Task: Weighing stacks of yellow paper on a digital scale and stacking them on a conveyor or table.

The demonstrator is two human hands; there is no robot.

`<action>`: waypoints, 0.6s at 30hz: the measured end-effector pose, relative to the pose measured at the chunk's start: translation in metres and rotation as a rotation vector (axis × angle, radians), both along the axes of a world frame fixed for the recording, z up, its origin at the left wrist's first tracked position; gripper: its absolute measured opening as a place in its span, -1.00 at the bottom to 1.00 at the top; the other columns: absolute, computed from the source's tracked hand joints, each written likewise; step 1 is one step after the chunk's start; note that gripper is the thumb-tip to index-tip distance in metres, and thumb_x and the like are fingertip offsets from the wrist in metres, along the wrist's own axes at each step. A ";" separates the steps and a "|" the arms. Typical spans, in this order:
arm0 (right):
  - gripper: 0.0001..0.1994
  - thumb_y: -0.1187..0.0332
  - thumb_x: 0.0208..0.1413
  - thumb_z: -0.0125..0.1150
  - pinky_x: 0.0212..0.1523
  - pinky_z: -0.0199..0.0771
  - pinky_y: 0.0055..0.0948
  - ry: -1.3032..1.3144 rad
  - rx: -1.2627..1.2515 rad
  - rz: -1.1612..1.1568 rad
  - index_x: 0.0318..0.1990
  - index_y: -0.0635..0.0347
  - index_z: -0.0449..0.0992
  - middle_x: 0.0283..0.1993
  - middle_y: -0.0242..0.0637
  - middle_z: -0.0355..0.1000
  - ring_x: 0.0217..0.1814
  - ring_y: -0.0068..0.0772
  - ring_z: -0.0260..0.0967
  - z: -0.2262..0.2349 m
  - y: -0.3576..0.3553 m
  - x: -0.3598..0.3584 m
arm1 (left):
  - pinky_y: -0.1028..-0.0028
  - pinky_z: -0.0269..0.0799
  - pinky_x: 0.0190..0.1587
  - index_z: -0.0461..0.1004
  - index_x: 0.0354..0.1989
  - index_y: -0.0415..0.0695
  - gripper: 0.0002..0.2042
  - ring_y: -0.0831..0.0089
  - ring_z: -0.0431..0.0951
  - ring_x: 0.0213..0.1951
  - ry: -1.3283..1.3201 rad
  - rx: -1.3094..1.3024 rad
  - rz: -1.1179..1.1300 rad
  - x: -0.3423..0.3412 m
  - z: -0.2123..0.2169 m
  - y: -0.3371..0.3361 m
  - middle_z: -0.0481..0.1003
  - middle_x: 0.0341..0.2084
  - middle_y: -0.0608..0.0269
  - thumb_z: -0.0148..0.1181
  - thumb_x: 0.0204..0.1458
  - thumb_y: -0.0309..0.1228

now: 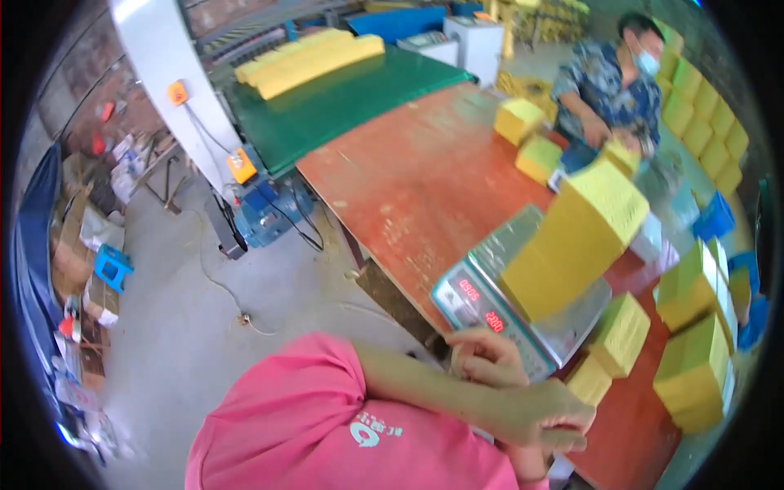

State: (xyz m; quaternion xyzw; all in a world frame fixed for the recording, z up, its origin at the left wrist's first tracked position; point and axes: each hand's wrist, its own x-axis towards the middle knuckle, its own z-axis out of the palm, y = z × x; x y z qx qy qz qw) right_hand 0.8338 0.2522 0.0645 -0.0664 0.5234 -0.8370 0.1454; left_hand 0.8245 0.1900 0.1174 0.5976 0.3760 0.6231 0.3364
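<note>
One tall yellow block of stacked, paper-like material (567, 245) rests on a teal-and-white digital scale (514, 339), just beyond the hands. Right hand (488, 359): fingers bent, beside the scale's display panel. Left hand (558, 416): fingers curled, forearm crossing over the right; whether either grips anything cannot be told. Beyond the left hand, a smaller yellow block (622, 335); farther from both, a reddish-brown tabletop (408, 196) and flat green belt (351, 106).

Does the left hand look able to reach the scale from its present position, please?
Probably yes: the left hand is close to the scale, and nothing seems to block the way.
</note>
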 end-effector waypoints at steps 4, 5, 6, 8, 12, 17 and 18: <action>-0.65 0.58 0.11 0.17 -0.45 0.25 -0.63 -0.007 0.073 -0.035 0.09 0.28 0.46 -0.48 -0.47 0.37 -0.47 -0.73 0.29 0.006 -0.004 -0.002 | 0.31 0.29 -0.48 0.32 -0.51 -0.22 -0.68 0.12 0.42 -0.56 0.068 0.111 0.113 0.000 -0.006 0.000 0.35 -0.64 0.10 0.16 0.16 -0.26; -0.64 0.58 0.11 0.17 -0.42 0.28 -0.63 0.006 0.052 -0.039 0.10 0.28 0.46 -0.47 -0.46 0.38 -0.45 -0.72 0.31 0.006 -0.004 0.000 | 0.30 0.30 -0.48 0.33 -0.50 -0.21 -0.68 0.11 0.41 -0.56 0.061 0.087 0.085 0.001 -0.006 0.000 0.35 -0.63 0.10 0.15 0.17 -0.23; -0.64 0.58 0.11 0.17 -0.42 0.28 -0.63 -0.044 0.042 -0.084 0.10 0.28 0.46 -0.47 -0.46 0.38 -0.45 -0.72 0.31 0.001 -0.001 0.008 | 0.30 0.30 -0.48 0.33 -0.50 -0.21 -0.68 0.11 0.41 -0.56 0.011 0.075 0.041 0.006 -0.007 0.003 0.35 -0.63 0.10 0.15 0.17 -0.23; -0.63 0.57 0.12 0.15 -0.33 0.34 -0.56 0.100 -0.027 -0.163 0.11 0.41 0.40 -0.43 -0.34 0.39 -0.38 -0.60 0.34 -0.010 0.002 0.014 | 0.28 0.28 -0.50 0.33 -0.49 -0.19 -0.67 0.11 0.41 -0.56 0.059 0.078 -0.046 0.008 -0.012 0.008 0.35 -0.63 0.13 0.12 0.19 -0.19; -0.61 0.48 0.17 0.18 -0.31 0.39 -0.49 0.122 -0.080 -0.351 0.13 0.47 0.35 -0.45 -0.31 0.39 -0.39 -0.52 0.36 -0.028 0.002 0.034 | 0.25 0.26 -0.51 0.29 -0.51 -0.17 -0.65 0.11 0.41 -0.56 0.015 0.043 -0.140 0.023 -0.028 0.016 0.34 -0.63 0.13 0.13 0.17 -0.17; -0.58 0.46 0.18 0.18 -0.40 0.39 -0.50 0.126 -0.131 -0.422 0.14 0.49 0.32 -0.49 -0.33 0.35 -0.45 -0.55 0.33 -0.033 0.005 0.059 | 0.23 0.27 -0.51 0.29 -0.51 -0.18 -0.64 0.08 0.42 -0.56 0.020 -0.015 -0.271 0.038 -0.026 0.019 0.36 -0.63 0.13 0.10 0.19 -0.16; -0.58 0.46 0.18 0.17 -0.43 0.39 -0.50 0.148 -0.136 -0.436 0.14 0.50 0.31 -0.51 -0.34 0.33 -0.47 -0.56 0.31 -0.036 0.005 0.062 | 0.22 0.28 -0.51 0.29 -0.51 -0.18 -0.64 0.07 0.42 -0.56 0.015 -0.023 -0.289 0.040 -0.026 0.019 0.37 -0.63 0.12 0.10 0.19 -0.16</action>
